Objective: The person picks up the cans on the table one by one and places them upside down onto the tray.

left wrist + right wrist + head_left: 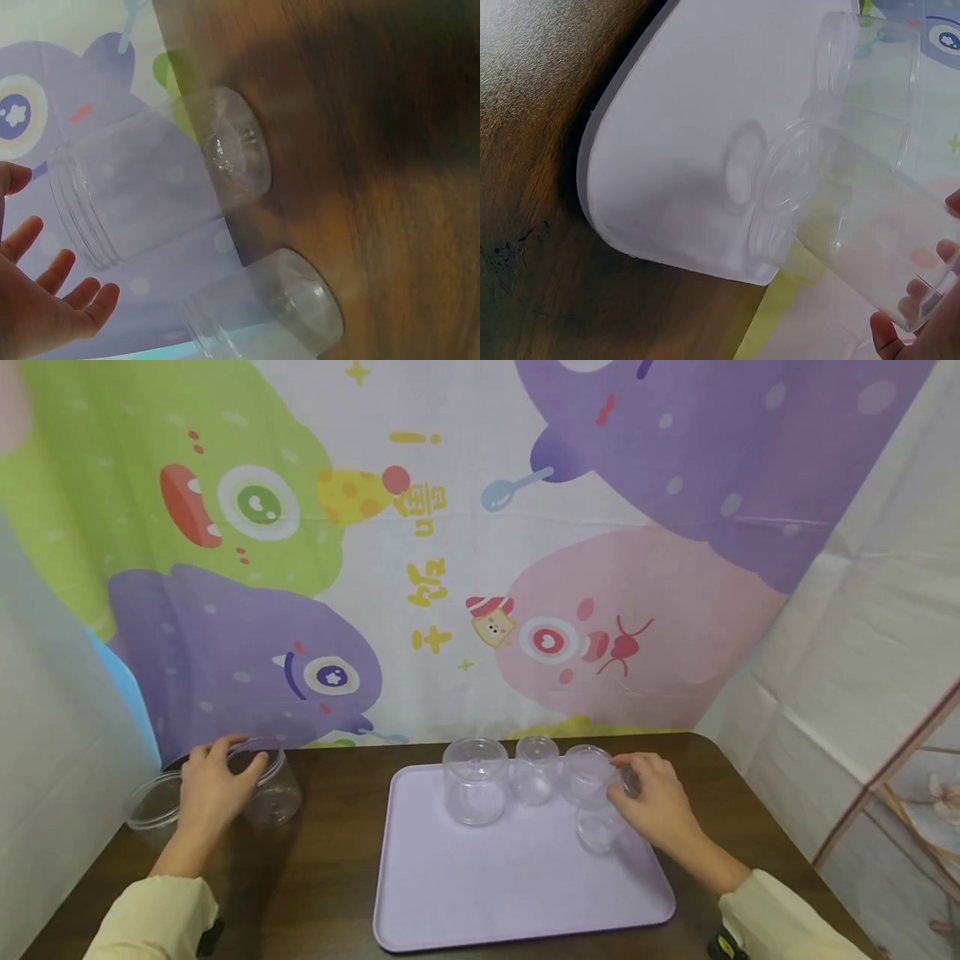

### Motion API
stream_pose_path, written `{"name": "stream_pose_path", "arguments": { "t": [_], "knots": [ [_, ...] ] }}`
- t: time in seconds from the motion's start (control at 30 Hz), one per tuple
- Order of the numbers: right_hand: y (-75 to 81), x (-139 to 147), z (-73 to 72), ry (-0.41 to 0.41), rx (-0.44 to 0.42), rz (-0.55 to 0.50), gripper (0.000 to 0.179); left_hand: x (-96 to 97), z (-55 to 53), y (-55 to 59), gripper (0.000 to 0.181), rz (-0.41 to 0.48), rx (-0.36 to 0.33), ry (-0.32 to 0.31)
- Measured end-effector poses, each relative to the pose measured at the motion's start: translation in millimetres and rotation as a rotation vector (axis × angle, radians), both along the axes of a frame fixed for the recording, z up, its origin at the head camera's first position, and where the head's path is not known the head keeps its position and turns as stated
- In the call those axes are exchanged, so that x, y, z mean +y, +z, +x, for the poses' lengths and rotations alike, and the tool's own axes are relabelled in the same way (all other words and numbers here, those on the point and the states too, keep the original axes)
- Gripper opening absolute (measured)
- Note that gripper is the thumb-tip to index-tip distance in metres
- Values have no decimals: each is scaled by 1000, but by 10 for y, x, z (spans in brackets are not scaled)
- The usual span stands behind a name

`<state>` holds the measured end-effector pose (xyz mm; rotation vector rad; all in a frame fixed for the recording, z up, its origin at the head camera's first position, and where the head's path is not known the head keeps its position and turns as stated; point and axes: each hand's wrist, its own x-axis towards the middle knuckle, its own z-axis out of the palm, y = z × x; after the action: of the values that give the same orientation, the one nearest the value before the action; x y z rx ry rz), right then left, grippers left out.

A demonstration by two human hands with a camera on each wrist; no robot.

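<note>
My left hand hovers at the threaded rim of a clear plastic jar, its fingers spread. The left wrist view shows that jar upright on the table, with a gap between the fingers and its rim. Next to it, further left, stands another clear jar, partly behind the hand. My right hand grips a clear jar by its base end, tilted with the threaded mouth down, close over the lilac tray. Behind it on the tray stand a wide jar, a narrow jar and another jar, mouths down.
The tray lies on a dark wooden table. A curtain with cartoon monsters hangs along the table's back edge. White cloth panels close in the right side.
</note>
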<state>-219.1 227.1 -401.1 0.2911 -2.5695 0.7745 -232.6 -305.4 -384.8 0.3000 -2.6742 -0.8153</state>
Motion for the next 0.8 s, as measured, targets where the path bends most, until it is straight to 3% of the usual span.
{"name": "stream_pose_path", "arguments": {
  "t": [0.3, 0.8],
  "knots": [
    [-2, -9, 6, 12, -13, 41, 32, 38, -105, 27, 57, -152, -22, -71],
    [-25, -7, -28, 28, 22, 120, 31, -2, -227, 38, 55, -282, -112, -150]
  ]
}}
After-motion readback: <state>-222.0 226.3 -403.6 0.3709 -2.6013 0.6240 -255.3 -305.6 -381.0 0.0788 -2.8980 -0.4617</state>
